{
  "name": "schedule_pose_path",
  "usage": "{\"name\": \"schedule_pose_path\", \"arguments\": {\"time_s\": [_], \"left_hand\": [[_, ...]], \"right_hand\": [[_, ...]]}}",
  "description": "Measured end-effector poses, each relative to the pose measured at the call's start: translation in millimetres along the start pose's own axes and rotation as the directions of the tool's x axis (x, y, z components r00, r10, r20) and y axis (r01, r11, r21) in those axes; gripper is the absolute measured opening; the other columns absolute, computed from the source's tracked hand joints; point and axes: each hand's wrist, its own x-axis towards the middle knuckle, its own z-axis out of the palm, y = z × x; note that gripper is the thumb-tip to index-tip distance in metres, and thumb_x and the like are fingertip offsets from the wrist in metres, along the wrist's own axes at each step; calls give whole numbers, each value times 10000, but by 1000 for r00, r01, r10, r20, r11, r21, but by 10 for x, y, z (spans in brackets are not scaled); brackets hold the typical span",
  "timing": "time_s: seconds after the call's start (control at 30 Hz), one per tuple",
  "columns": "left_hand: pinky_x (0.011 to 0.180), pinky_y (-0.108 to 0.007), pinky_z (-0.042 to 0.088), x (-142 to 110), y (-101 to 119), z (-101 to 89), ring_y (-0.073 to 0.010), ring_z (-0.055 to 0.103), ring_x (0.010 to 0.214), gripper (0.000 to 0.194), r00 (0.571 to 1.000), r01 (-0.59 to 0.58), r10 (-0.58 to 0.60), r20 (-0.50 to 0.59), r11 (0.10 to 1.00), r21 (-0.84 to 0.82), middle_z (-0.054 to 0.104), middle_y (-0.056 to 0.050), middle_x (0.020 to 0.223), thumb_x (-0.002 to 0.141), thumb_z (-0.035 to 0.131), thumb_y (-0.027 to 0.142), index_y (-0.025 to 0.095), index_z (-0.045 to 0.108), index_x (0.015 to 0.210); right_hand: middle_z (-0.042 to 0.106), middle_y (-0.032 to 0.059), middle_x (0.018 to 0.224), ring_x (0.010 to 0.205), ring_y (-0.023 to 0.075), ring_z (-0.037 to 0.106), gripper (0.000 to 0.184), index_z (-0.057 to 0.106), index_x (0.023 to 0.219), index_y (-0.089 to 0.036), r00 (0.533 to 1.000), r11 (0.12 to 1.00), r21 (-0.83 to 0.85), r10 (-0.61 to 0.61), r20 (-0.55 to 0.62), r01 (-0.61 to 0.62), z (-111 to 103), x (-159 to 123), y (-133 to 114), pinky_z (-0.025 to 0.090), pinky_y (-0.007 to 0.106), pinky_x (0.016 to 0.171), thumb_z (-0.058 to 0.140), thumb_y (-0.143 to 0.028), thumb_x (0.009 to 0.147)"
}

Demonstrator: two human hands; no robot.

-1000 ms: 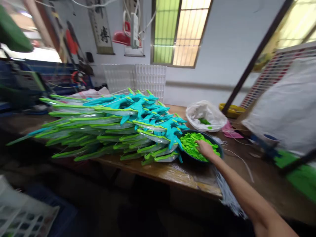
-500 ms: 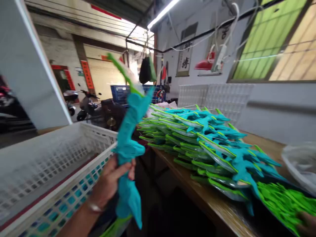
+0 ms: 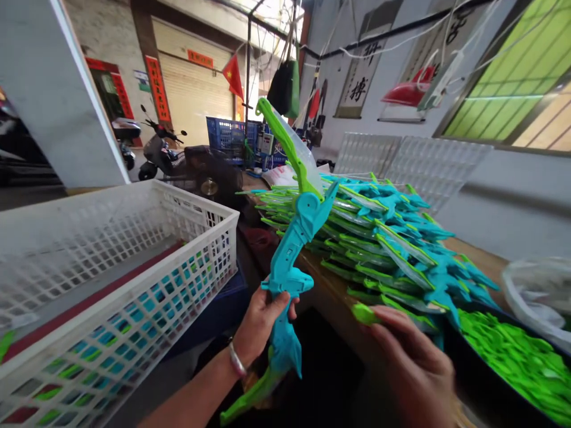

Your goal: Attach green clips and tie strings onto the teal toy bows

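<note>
Fingers and thumb of the left hand (image 3: 263, 321) are closed around the middle of a blue and green toy bow (image 3: 288, 261), and a small green piece (image 3: 363, 313) is pinched by the fingertips of the right hand (image 3: 414, 351). The toy bow is held up in front, nearly upright, with one green arm at the top and one at the bottom, and the green piece is held apart from it, to its right. At the left, blue and green things can be seen through the holes of a big white basket (image 3: 191, 261), and a long dark red strip (image 3: 89, 300) is seen across it. At the right, a dark tub (image 3: 473, 380) is filled with flat green bits (image 3: 513, 356). Just beside it is a white plastic bag (image 3: 526, 297); what is in it cannot be told. Beside the dark tub, a big pile of toy bows (image 3: 379, 238) is stacked on a wooden table (image 3: 479, 248). Farther back, blue crates (image 3: 223, 137) are seen, but what they hold is too small to tell. The left forearm is slanted up from the bottom, and a shiny bracelet (image 3: 237, 359) is worn on its wrist. The right hand is turned with its back up and its fingers pointed left.
</note>
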Motion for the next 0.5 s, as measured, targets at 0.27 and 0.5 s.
{"name": "schedule_pose_path", "arguments": {"time_s": [0.27,0.5], "left_hand": [[619,-270,501,-261,-11,-265,-139,589,624,447,984,166,-167,-63,986,-18,688,-5,747,909,689,587,177,676,1086],[701,-269,518,-262,-171,-379,-141,598,729,351,984,172,-175,-18,976,-135,708,-23,915,972,653,486,203,659,1180]], "right_hand": [[684,56,1069,971,160,666,366,686,1209,-206,814,839,160,-543,205,520,1096,-121,-511,577,279,823,669,16,919],[676,84,1028,951,202,613,283,674,1170,-169,741,776,108,-627,240,621,1253,45,-406,554,372,809,673,-14,933]]}}
